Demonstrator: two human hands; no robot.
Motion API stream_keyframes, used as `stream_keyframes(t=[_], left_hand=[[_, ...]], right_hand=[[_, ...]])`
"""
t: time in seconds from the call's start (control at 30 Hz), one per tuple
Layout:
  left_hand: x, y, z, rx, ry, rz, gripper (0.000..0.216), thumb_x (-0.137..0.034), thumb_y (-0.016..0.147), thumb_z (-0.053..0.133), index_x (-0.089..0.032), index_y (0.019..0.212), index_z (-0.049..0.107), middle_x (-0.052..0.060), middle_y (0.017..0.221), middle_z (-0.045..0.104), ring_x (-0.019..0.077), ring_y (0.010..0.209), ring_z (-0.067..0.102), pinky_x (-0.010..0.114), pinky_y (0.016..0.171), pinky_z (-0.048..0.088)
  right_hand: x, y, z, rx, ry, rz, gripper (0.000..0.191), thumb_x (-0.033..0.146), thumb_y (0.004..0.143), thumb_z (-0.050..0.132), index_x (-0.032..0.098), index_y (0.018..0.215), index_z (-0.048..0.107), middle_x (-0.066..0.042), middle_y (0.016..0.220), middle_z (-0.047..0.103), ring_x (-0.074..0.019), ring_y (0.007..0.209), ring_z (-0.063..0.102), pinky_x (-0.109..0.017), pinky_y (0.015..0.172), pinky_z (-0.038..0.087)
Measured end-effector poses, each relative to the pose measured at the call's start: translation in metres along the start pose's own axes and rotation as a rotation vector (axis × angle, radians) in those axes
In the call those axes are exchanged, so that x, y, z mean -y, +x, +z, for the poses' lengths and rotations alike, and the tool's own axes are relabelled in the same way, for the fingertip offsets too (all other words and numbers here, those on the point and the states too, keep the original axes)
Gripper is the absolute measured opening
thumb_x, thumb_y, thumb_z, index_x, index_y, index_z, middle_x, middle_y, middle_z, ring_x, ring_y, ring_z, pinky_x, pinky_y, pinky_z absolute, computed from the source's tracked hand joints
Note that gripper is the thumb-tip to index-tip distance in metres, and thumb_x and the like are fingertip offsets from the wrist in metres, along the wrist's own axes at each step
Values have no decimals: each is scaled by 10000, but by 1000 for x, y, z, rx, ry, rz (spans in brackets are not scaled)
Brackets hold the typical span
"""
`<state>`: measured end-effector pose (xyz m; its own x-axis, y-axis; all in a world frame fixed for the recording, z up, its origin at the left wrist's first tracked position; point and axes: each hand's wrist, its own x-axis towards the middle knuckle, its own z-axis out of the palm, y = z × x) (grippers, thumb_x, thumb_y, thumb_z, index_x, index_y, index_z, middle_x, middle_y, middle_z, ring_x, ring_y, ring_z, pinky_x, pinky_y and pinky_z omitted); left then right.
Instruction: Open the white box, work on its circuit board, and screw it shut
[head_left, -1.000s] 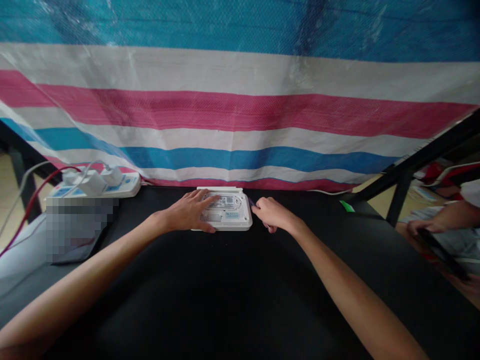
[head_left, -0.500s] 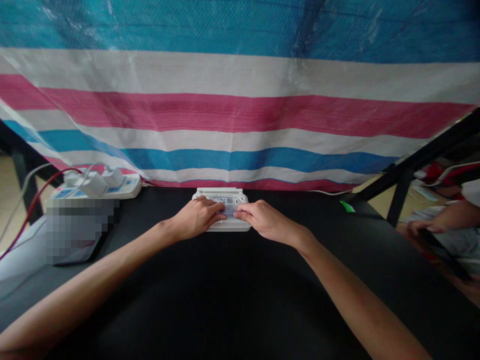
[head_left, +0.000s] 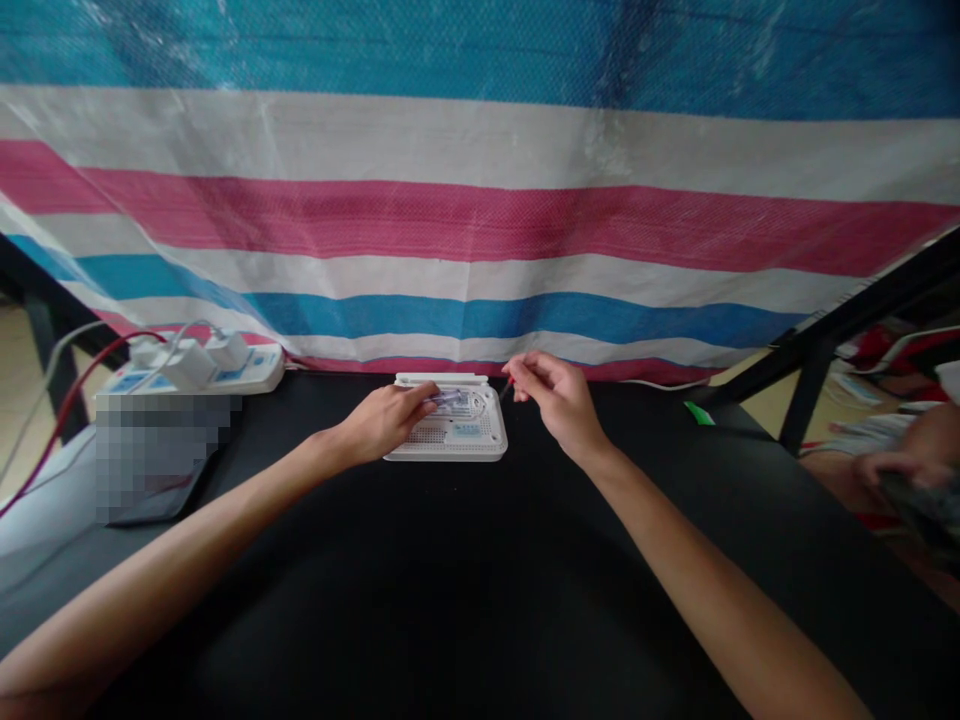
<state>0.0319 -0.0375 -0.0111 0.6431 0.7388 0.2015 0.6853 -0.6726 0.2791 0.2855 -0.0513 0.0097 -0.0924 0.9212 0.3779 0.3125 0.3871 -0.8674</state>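
Observation:
A white router [head_left: 480, 445] lies with its vented, labelled side up near the table's back edge, its white antenna bar along the far side. My left hand [head_left: 382, 418] rests at its left part, fingers closed on a clear plastic case [head_left: 450, 400] above the router's surface. Small contents inside the case are too blurred to name. Just right of the router, my right hand [head_left: 555, 400] is raised, pinching a small screwdriver [head_left: 506, 388] with a dark shaft and a red part at the fingertips. The shaft points down and left, close to the router's edge.
A white power strip [head_left: 262, 370] with plugs and cables stands at the back left, beside a dark, partly pixelated flat object [head_left: 169, 500]. A green packet [head_left: 699, 413] lies at right. Striped sheeting [head_left: 465, 230] hangs behind. Another person's hand [head_left: 900, 465] shows at far right.
My right hand has moved up and right, away from the clear case, and now has the small screwdriver in its fingers. My left hand has shifted slightly left, still on the case.

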Motion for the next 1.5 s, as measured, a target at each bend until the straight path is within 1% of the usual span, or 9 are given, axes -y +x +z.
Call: stream_keyframes(t=[0.37, 0.5, 0.63, 0.8, 1.07, 1.23, 1.33, 1.43, 1.5], left_hand=[[-7, 0, -4, 4, -102, 10, 330, -320, 1033, 309, -147, 1118, 577, 71, 813, 649, 200, 713, 622, 299, 693, 477], [-13, -1, -5, 29, -167, 35, 321, -333, 1035, 302, -151, 1076, 563, 50, 787, 614, 184, 691, 583, 292, 681, 453], [-16, -2, -2, 26, -204, 42, 330, -344, 1036, 293, -146, 1089, 551, 55, 817, 611, 183, 709, 576, 298, 687, 446], [-16, -3, 0, 20, -231, 35, 342, -351, 1034, 291, -147, 1107, 556, 52, 803, 612, 183, 709, 580, 297, 696, 452], [-13, -3, 7, 20, -212, 17, 368, -348, 1023, 301, -150, 1216, 543, 113, 993, 666, 235, 875, 637, 343, 782, 470], [-11, -1, 10, -68, -311, -64, 325, -347, 1020, 300, -157, 1113, 546, 23, 759, 609, 169, 676, 575, 282, 664, 440], [-10, -1, 10, -72, -328, -93, 288, -343, 1013, 309, -174, 1015, 542, -18, 672, 540, 142, 606, 515, 263, 623, 405], [-9, -1, 12, -51, -322, -78, 286, -341, 1008, 310, -173, 1015, 541, -19, 670, 527, 139, 593, 494, 264, 621, 395], [-8, -1, 13, -44, -321, -78, 295, -346, 1003, 312, -168, 1021, 546, -7, 687, 543, 145, 602, 502, 272, 632, 402]], right_hand=[[5, -8, 11, -69, 322, 23, 330, 486, 765, 768, 167, 825, 709, -42, 721, 714, -165, 619, 673, -311, 618, 586], [1, -11, 17, 67, 342, 68, 344, 486, 755, 777, 155, 841, 734, -61, 741, 735, -179, 623, 691, -317, 617, 583], [0, -14, 23, 130, 286, 78, 381, 514, 823, 697, 142, 894, 741, -63, 744, 724, -149, 577, 650, -278, 550, 530], [2, -17, 24, -4, 253, 72, 314, 453, 751, 785, 165, 800, 671, 16, 546, 624, -108, 450, 549, -228, 449, 438], [2, -21, 30, 37, 202, 177, 411, 541, 708, 790, 155, 704, 651, 10, 505, 588, -105, 398, 524, -216, 388, 411], [10, -31, 40, 80, 268, 326, 558, 672, 834, 570, 160, 615, 605, 21, 402, 491, -94, 298, 427, -217, 315, 304], [46, -56, 39, 44, 254, 68, 441, 517, 918, 539, 179, 646, 623, 43, 401, 447, -78, 333, 393, -206, 352, 295], [93, -94, 28, 198, 145, -280, 230, 325, 933, 512, 267, 1011, 721, 42, 452, 531, -101, 349, 459, -223, 390, 381], [115, -120, 19, 240, 88, -370, 186, 337, 878, 565, 345, 955, 734, 38, 444, 548, -127, 337, 469, -254, 389, 415]])
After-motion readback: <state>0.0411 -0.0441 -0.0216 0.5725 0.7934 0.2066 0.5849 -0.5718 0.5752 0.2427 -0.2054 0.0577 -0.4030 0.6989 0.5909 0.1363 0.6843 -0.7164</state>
